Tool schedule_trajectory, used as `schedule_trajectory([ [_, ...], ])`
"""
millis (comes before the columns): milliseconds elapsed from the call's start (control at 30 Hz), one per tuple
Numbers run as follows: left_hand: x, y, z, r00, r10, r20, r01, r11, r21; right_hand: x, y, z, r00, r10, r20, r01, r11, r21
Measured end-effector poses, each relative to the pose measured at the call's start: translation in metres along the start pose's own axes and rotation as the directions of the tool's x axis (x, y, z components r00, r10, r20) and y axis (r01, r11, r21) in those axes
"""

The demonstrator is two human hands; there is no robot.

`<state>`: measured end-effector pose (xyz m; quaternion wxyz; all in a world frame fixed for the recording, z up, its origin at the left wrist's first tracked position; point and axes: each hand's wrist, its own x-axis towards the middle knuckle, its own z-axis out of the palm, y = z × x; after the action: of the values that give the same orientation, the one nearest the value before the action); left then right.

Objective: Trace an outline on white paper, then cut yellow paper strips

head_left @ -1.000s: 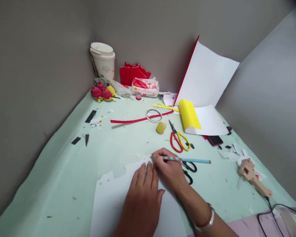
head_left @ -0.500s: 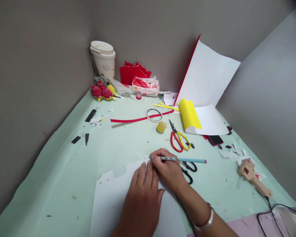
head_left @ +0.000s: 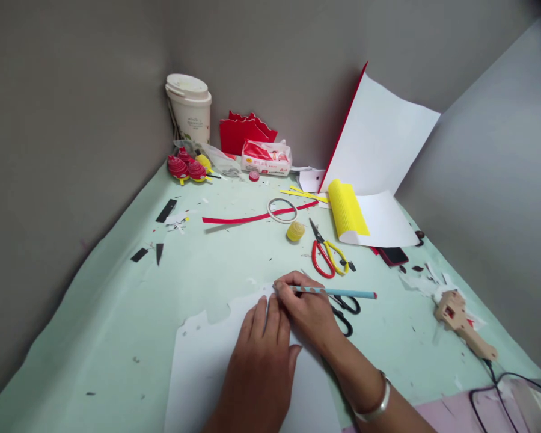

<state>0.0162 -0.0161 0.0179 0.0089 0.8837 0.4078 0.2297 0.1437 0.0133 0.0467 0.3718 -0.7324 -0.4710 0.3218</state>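
The right hand (head_left: 309, 307) grasps a pencil (head_left: 342, 293) between thumb and fingers, close to its point. The pencil is slim and pale blue, with dark dimples along the part nearest the fingers and a red end; it slants low, almost level, that end aimed to the right. Its point is at the far edge of a sheet (head_left: 198, 373), though whether it touches cannot be told. The left hand (head_left: 264, 349) lies palm down on the sheet, its fingers stretched forward and thumb spread, clasping nothing, its fingertips just beside the right hand. The sheet is plain white, flat on the green table cover (head_left: 94, 337) directly in front of the person, with a ragged, notched far edge and a few grey specks near its far left corner; its near end runs out of view. A silvery bracelet (head_left: 385, 397) circles the right wrist. Black-handled scissors (head_left: 359, 307) lie partly under the right hand, and beyond them are scissors with one red and one yellow handle (head_left: 316, 231), a small yellow coil (head_left: 295, 232) and a red strip (head_left: 229, 221). A beige glue gun (head_left: 462, 325) rests well to the right
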Motion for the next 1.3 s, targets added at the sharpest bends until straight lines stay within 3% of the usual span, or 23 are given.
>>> schedule_trajectory([
  [1300, 0.0005, -0.0001, -0.0025, 1.0, -0.003, 0.024, 0.002, 1.0, 0.02, 0.0005, 0.0033, -0.0002, 1.0, 0.007, -0.005, -0.007, 1.0, 0.015],
])
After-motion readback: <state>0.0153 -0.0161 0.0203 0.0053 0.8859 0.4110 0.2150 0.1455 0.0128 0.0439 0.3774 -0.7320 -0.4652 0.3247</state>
